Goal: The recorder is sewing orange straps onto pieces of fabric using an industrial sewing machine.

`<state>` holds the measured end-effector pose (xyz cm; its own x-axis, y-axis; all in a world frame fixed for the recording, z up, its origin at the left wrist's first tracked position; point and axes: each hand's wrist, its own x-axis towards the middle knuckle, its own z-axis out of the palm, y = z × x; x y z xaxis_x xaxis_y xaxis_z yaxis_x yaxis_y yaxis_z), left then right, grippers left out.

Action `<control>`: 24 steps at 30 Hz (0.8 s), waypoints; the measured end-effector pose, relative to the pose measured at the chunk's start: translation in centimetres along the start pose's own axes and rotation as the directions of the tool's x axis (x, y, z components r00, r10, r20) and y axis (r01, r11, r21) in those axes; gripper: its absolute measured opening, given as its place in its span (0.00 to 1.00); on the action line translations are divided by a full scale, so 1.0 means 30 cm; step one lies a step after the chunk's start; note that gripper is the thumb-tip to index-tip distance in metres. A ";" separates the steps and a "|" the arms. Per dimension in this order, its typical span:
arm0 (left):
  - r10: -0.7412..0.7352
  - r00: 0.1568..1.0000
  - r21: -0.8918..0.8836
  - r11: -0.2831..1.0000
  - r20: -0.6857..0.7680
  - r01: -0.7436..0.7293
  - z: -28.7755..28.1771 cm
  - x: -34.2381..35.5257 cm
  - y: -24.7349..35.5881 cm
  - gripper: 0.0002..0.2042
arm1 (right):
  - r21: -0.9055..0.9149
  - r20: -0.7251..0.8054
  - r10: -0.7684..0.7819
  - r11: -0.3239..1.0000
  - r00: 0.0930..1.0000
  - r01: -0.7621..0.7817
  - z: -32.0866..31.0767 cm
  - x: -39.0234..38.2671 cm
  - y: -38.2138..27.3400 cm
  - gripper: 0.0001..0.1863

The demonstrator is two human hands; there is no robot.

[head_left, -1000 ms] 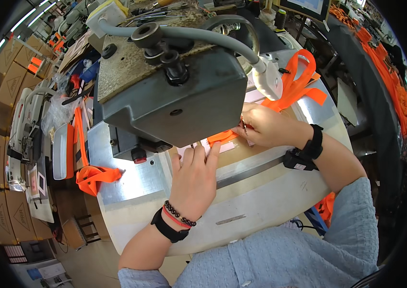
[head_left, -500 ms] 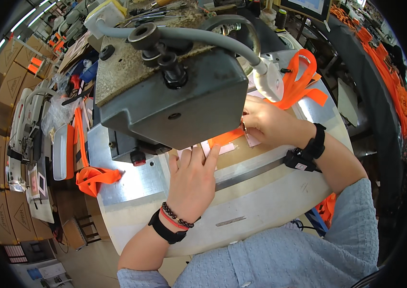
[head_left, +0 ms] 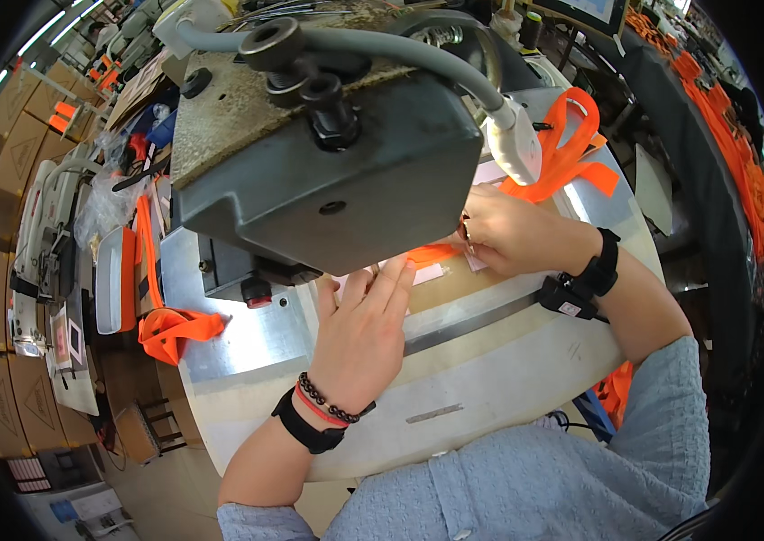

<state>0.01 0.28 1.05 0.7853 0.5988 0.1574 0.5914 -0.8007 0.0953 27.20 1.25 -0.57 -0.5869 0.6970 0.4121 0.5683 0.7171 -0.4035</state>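
Observation:
My left hand (head_left: pixel 362 325) lies on the work plate under the sewing machine head (head_left: pixel 337 189), its fingers stretched out. The fingertips rest at the near end of a short orange strap (head_left: pixel 432 255) and beside a pink strip (head_left: pixel 428 274). To the right, my right hand (head_left: pixel 513 236) is closed, thumb and fingers pinched together at the strap's right end. A small dark metallic piece shows at its fingertips, too hidden to name. The machine head covers the needle area and the strap's far part.
A looped orange webbing (head_left: pixel 567 153) lies behind my right hand. More orange webbing (head_left: pixel 179 335) bunches at the table's left edge, near a white-and-orange tray (head_left: pixel 116 279). A red-capped knob (head_left: pixel 257 292) sticks out below the machine head. Cardboard boxes (head_left: pixel 26 171) are stacked at far left.
The left fingers have drawn closer together over the strap's end. The orange strap between my hands now shows less and looks more bowed. The view has shifted slightly.

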 end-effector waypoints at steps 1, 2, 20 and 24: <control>0.007 1.000 -0.008 1.000 0.024 -0.007 0.001 -0.001 -0.001 0.32 | -0.010 -0.015 -0.007 1.000 1.000 0.007 0.002 0.000 -0.001 0.26; 0.006 1.000 -0.009 1.000 0.024 -0.006 0.000 -0.002 -0.001 0.32 | 0.006 -0.022 0.006 1.000 1.000 -0.006 0.001 0.002 0.001 0.26; 0.003 0.999 -0.047 0.999 0.054 0.000 -0.018 0.009 -0.012 0.32 | -0.008 0.077 0.114 0.993 0.990 -0.114 0.003 0.003 -0.019 0.30; 0.009 0.998 -0.069 0.998 0.061 -0.005 -0.023 0.014 -0.016 0.32 | -0.008 0.094 0.154 0.988 0.984 -0.154 0.001 0.006 -0.028 0.29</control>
<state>-0.08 0.90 1.74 0.8001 0.5917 0.0984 0.5737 -0.8028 0.1625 26.60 0.78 -0.18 -0.5437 0.7960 0.2661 0.6567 0.6009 -0.4557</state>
